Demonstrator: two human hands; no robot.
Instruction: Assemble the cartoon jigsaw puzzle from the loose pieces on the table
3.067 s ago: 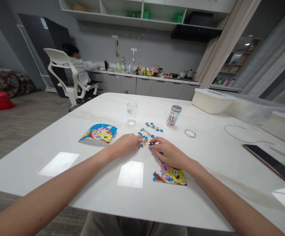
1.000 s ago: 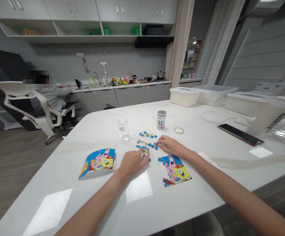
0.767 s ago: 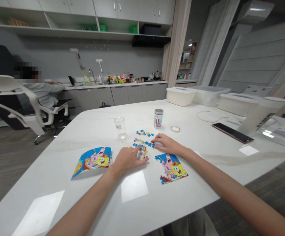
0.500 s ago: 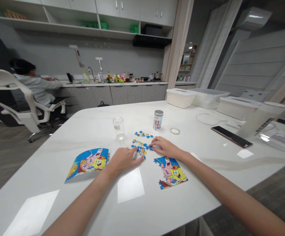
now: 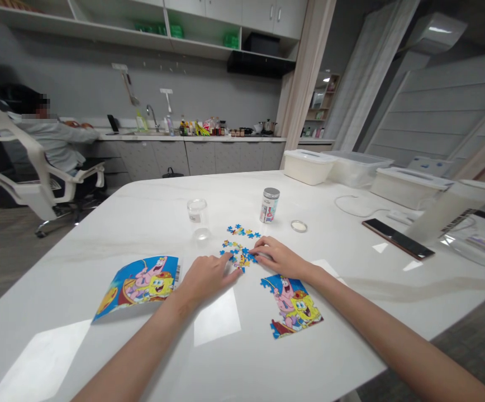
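Loose pieces (image 5: 237, 255) scattered mid-table, between both hands. Left hand (image 5: 207, 274) flat, fingers (image 5: 231, 271) spread narrow, tips touching the pieces. Right hand (image 5: 276, 258) curled, fingertips (image 5: 254, 256) pinching at a blue piece; grip unclear. Half-built puzzle (image 5: 293, 304) just beside right wrist. Picture sheet (image 5: 139, 285) left. Glass (image 5: 197, 212), jar (image 5: 270, 205), lid (image 5: 298, 226) beyond. Bare table (image 5: 100, 223) left and near.

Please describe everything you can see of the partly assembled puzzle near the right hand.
The partly assembled puzzle lies flat on the white table, just beside the right forearm. It is a patch of joined flat pieces, seemingly card, printed with a pink and a yellow cartoon figure on blue, with some red at the bottom. Its edges are jagged and unfinished. The right hand rests beyond it, at the loose pieces; whether the arm touches it is unclear.
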